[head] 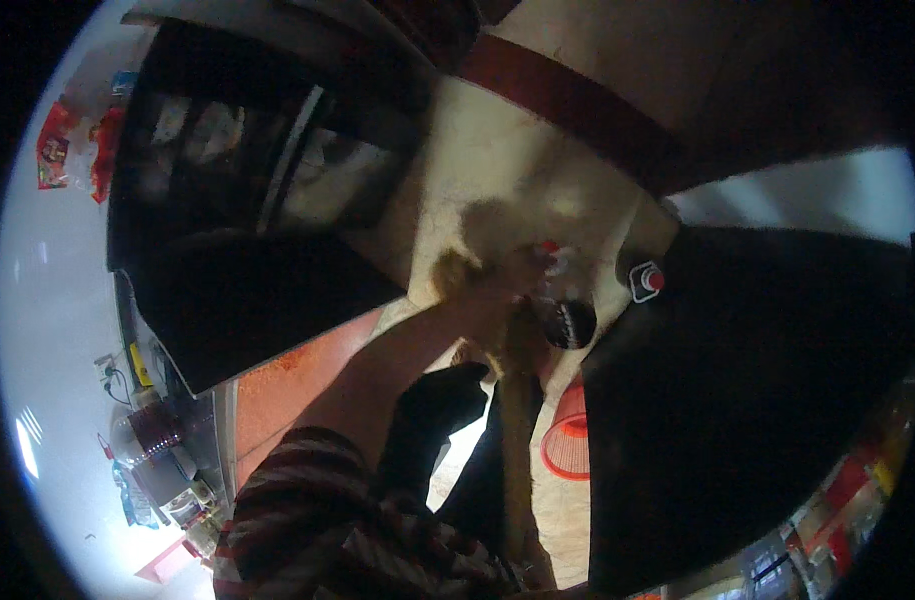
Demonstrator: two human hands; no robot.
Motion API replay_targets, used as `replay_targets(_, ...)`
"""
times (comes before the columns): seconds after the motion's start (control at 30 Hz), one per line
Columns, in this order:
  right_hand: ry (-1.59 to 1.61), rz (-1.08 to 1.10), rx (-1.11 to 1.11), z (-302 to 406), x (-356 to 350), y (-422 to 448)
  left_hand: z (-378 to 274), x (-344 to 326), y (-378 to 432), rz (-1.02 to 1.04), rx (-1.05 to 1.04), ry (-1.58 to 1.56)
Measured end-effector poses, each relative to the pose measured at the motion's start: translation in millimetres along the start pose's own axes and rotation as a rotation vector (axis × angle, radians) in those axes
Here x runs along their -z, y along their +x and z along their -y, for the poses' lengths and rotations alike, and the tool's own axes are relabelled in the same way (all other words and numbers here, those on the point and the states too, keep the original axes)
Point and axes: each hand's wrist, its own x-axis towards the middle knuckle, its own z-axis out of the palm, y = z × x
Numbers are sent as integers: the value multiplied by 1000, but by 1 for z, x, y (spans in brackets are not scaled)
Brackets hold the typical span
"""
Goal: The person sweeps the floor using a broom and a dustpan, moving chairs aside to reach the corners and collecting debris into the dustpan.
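In the dim middle of the head view, my left arm in a striped sleeve (300,480) reaches up and to the right. My left hand (513,283) is closed on the upper part of a clear bottle (570,274) with a red cap and a dark lower part. Shadow and blur hide the fingers. A long brown strip (519,442) runs below the hand; what it is cannot be made out. I cannot make out my right hand. Right of the bottle stands a jug (647,281) with a red cap and pale handle.
A red plastic basket (566,450) is partly hidden behind a large dark panel (727,375) on the right. To the left are a dark glossy panel (232,300) and an orange cabinet front (300,375). A big bottle (146,435) and several packages line the left counter.
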Motion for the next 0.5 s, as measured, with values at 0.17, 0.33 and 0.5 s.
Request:
replay_targets(0.17, 163, -148, 46, 51, 79, 15, -21, 124, 59, 88, 748, 65)
replay_targets(0.33, 280, -263, 25, 125, 154, 68, 116, 188, 89, 255, 290, 700)
replay_targets(0.5, 411, -293, -90, 178, 174, 126, 318, 272, 123, -42, 90, 1364)
